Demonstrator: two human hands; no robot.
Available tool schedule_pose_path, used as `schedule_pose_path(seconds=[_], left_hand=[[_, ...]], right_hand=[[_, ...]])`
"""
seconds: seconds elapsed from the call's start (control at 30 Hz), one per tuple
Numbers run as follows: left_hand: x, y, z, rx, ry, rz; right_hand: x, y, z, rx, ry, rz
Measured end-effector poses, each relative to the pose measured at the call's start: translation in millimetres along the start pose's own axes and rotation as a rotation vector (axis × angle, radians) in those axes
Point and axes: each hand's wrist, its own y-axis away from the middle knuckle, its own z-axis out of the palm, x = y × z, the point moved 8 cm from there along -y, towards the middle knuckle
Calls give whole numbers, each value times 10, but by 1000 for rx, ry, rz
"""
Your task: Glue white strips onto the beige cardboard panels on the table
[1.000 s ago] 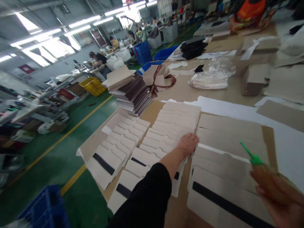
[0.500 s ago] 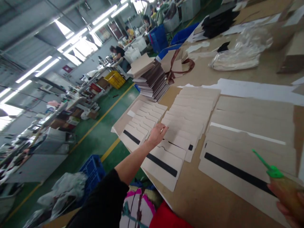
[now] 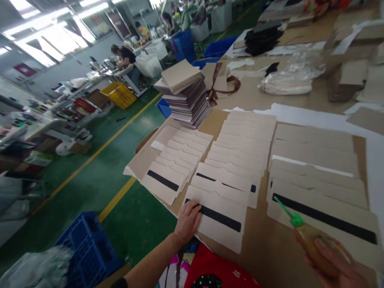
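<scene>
My left hand (image 3: 188, 221) lies on the front beige panel (image 3: 222, 236) of the middle row, its fingers resting at the left end of a black strip (image 3: 220, 216). My right hand (image 3: 333, 260) is wrapped round a squeeze bottle (image 3: 313, 244) of amber-brown contents with a green nozzle (image 3: 295, 219). The nozzle tip is over or near the left end of the black strip (image 3: 327, 220) on the right row's front panel (image 3: 342, 240); I cannot tell whether it touches. Overlapping panels (image 3: 240, 140) fan back behind the front ones. A left row's front panel (image 3: 159, 190) also bears a black strip.
A tall stack of boards (image 3: 187, 96) stands at the back left, beside brown ribbon (image 3: 216, 82). Clear plastic bags (image 3: 291, 76) and black pieces (image 3: 261, 38) lie farther back. A blue crate (image 3: 87, 244) is on the floor at left. Other people work at distant benches.
My left hand has come down from mid-row to the front panel's black strip. The bottle in my right hand has moved left in view. More of the second black strip shows in the middle row.
</scene>
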Motion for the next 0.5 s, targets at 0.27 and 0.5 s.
schedule_pose_path(seconds=[0.27,0.5], left_hand=[[-76,-40,329,-162,101,192],[-56,-71,321,-117,97,224]], right_hand=[[412,788,481,130,-45,83],[600,908,634,79,-13,41]])
